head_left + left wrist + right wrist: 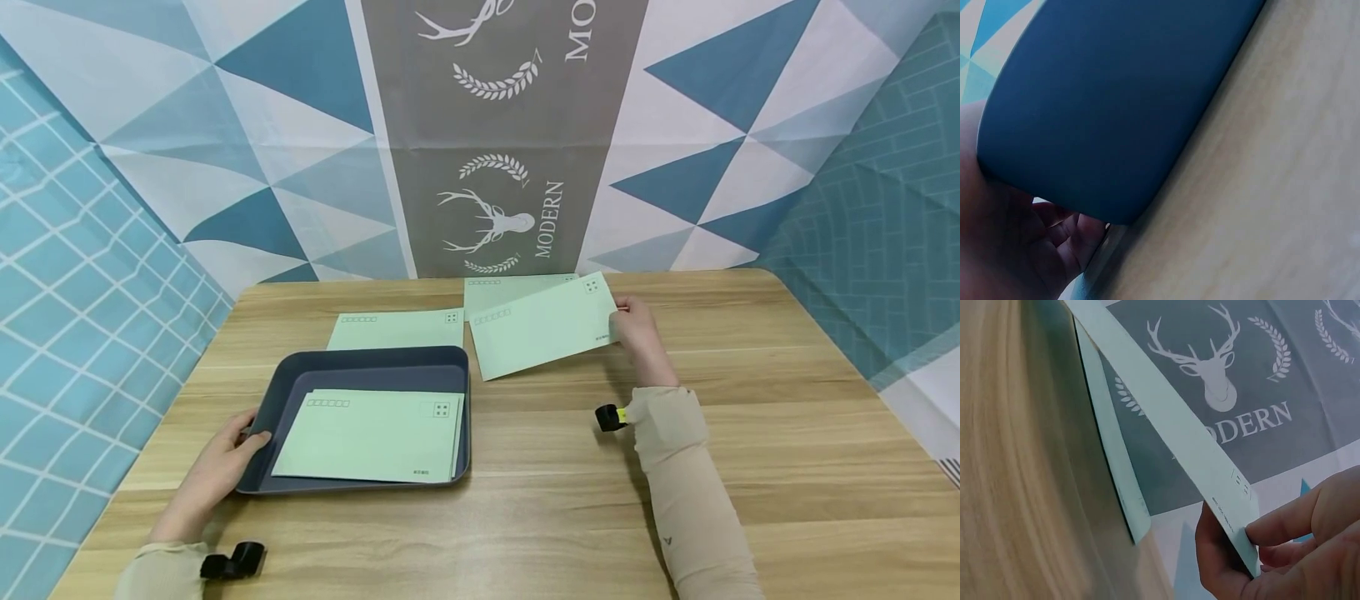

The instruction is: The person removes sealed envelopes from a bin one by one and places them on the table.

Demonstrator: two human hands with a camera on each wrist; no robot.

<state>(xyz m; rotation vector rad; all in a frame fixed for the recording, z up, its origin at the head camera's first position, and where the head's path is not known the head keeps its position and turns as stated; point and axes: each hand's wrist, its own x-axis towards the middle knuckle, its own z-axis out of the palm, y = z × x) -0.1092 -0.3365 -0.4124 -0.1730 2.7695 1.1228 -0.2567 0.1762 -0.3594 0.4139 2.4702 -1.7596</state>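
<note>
My right hand point(639, 333) pinches a pale green envelope point(546, 325) by its right edge, thumb on one face and fingers behind, as the right wrist view shows. The envelope is raised and slanted over the back of the table. My left hand point(222, 463) grips the left wall of a dark blue-grey tray point(291, 385), thumb over the rim and fingers outside. In the left wrist view the tray's outer wall point(1110, 106) fills much of the picture. Inside the tray lies a small stack of envelopes point(367, 437), slightly fanned at the right.
Behind the tray another envelope point(397, 329) lies on the wooden table point(555, 517), partly hidden by the tray's rim. A further one point(517, 289) lies at the back edge, partly covered by the held envelope. A patterned cloth point(502, 125) hangs behind the table.
</note>
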